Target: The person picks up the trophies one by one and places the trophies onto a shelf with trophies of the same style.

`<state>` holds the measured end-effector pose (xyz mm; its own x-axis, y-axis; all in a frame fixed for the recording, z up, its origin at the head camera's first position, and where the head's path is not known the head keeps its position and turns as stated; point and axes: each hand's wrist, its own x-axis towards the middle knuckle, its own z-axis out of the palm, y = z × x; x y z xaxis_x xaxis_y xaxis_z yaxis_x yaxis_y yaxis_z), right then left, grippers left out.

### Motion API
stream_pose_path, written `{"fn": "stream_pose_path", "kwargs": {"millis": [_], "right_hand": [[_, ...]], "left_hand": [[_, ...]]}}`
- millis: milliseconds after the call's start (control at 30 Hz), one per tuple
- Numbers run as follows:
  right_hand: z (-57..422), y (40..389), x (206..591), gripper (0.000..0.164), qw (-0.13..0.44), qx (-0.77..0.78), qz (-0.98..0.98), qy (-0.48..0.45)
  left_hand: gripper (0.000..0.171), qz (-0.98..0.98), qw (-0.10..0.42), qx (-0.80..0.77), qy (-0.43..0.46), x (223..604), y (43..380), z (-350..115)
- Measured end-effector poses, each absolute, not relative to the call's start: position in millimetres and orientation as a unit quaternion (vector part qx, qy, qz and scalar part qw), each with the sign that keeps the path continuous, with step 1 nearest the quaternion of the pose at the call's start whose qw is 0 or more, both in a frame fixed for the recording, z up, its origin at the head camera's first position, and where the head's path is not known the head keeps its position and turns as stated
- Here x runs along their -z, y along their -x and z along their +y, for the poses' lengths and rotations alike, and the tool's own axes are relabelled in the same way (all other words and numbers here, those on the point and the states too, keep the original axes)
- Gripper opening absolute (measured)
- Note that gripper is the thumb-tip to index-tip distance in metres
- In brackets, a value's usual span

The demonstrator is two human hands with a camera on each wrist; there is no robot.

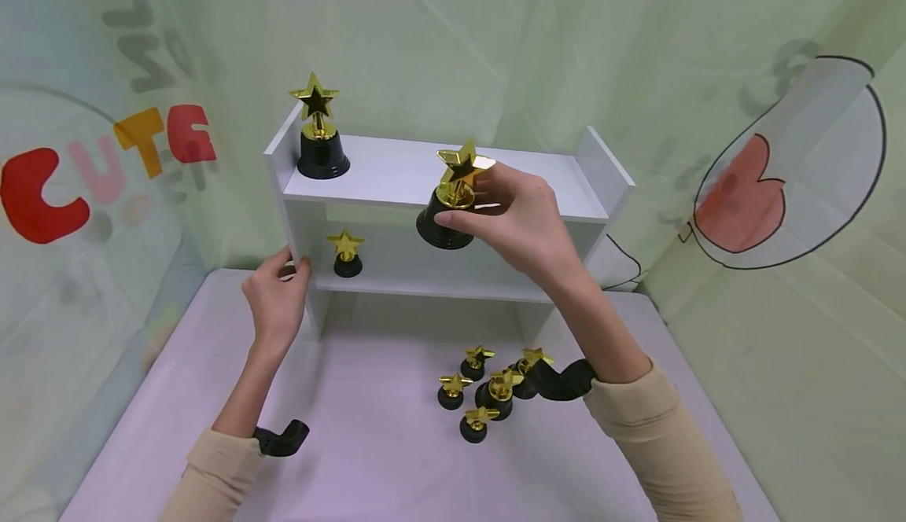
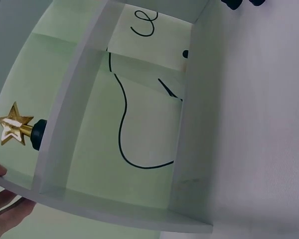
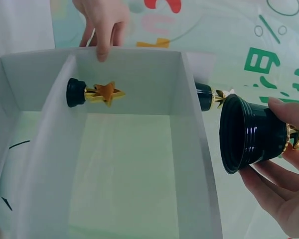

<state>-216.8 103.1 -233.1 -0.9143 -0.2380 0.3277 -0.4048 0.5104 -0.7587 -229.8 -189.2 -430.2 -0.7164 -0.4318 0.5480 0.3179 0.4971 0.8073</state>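
My right hand (image 1: 520, 215) holds a large gold star trophy (image 1: 447, 223) by its black base and stem, in front of the top shelf's edge. In the right wrist view the hollow underside of this trophy (image 3: 234, 134) shows. My left hand (image 1: 278, 298) grips the left side panel of the white shelf unit (image 1: 439, 290), thumb on the inner face. Another large trophy (image 1: 322, 152) stands upright at the left end of the top shelf. On the middle shelf, a small trophy (image 1: 348, 262) stands near the left panel.
Several trophies (image 1: 495, 400) of two sizes stand grouped on the pale tabletop (image 1: 382, 428), in front of the shelf unit and beneath my right forearm. A pale curtain (image 1: 439, 50) with printed letters hangs behind. A thin black cable (image 1: 626, 259) runs at the right.
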Motion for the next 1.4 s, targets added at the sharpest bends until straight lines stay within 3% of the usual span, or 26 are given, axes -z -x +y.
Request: {"fn": "stream_pose_path", "kwargs": {"millis": [533,933,1400], "right_hand": [[67.9,259.3,217.0,0.042,0.061,-0.466,-0.862,-0.192],[49.3,284.0,221.0,0.040,0.059,-0.450,-0.864,-0.216],[39.1,303.4,230.3,0.049,0.055,-0.447,-0.871,-0.195]], "left_hand": [[0.026,-0.782,0.372,0.499,-0.044,431.2,230.7,-191.0],[0.028,-0.782,0.368,0.501,-0.039,431.7,231.3,-190.6],[0.024,-0.779,0.373,0.503,-0.037,430.8,229.8,-190.1]]}}
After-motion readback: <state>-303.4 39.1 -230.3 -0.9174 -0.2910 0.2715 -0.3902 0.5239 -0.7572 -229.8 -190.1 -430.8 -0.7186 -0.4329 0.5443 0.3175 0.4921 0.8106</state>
